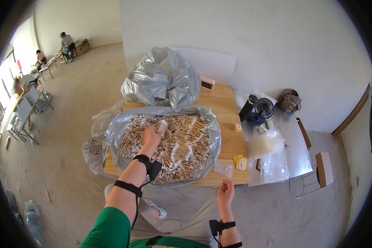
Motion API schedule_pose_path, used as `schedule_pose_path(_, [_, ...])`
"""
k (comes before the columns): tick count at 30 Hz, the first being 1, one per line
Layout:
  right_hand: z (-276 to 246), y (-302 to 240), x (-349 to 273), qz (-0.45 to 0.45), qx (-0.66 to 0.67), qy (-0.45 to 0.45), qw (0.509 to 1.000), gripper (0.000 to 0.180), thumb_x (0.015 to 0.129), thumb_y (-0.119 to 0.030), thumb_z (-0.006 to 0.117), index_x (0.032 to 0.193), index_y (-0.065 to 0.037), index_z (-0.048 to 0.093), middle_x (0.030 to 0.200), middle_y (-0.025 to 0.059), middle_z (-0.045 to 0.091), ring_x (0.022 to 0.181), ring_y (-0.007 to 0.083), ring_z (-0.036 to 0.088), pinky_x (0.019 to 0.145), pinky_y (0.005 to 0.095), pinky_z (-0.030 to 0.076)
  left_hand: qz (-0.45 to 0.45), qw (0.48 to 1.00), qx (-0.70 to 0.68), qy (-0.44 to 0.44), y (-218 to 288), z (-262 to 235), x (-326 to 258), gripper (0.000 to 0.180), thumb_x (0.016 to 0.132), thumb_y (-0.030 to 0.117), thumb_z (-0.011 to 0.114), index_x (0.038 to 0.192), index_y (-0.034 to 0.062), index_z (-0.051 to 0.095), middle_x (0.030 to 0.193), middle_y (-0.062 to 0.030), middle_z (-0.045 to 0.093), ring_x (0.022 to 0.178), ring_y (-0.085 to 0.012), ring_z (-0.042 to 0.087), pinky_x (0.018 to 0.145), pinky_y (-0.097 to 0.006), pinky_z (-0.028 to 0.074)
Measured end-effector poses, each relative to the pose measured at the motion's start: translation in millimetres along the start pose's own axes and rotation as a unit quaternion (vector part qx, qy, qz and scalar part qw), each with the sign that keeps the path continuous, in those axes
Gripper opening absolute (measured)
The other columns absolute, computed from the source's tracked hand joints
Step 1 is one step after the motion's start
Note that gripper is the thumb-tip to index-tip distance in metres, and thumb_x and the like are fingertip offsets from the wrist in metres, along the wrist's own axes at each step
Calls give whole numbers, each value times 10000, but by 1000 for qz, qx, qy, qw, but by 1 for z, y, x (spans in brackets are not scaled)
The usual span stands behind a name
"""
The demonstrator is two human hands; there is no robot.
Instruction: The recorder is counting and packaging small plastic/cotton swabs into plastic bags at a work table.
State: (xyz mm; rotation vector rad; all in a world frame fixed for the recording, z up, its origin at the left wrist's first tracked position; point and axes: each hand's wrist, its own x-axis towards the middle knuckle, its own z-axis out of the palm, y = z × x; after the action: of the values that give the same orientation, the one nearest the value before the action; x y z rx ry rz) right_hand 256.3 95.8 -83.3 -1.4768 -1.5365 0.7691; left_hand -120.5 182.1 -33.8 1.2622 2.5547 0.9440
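Note:
My left hand (152, 135) reaches over a large open plastic bag (213, 136) full of pale wooden sticks (182, 142) and is closed on a small bundle of sticks (161, 126) lifted just above the heap. My right hand (226, 192) hovers at the near edge of the wooden table (231, 142), fingers pinched on something tiny that I cannot make out. A small clear packet (223, 168) lies on the table just ahead of that hand. Both wrists wear black straps.
A crumpled grey plastic bag (163, 78) stands at the table's far end. Yellow packets (240, 162), a black bottle (247, 107), a small fan (263, 108) and clear bags (266, 151) lie to the right. Two people sit at tables far back left.

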Motion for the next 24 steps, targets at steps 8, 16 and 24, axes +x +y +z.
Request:
schedule_pose_path(8, [18, -54, 4, -123, 72, 10, 990, 179, 814, -10, 589, 992, -9, 571, 836, 50, 565, 646, 110, 516, 588, 262, 441, -100, 891, -441, 36, -24, -28, -54, 243, 797, 195, 699, 797, 4, 549, 671, -35, 567, 597, -97, 532, 516, -252, 422])
schedule_pose_path(16, [84, -137, 7, 12, 413, -183, 892, 428, 845, -61, 626, 1223, -15, 430, 1019, 91, 551, 851, 113, 539, 702, 230, 463, -40, 857, -487, -166, 35, -68, -163, 188, 846, 150, 657, 909, 23, 533, 735, -18, 557, 643, -74, 525, 561, -210, 428])
schedule_pose_path(24, [84, -127, -19, 70, 410, -138, 899, 404, 850, -66, 620, 1202, 10, 439, 1019, 87, 551, 876, 134, 537, 741, 241, 456, -88, 795, -550, -242, 19, -67, -207, 169, 893, 198, 574, 837, 38, 569, 749, -15, 592, 672, -87, 560, 594, -211, 435])
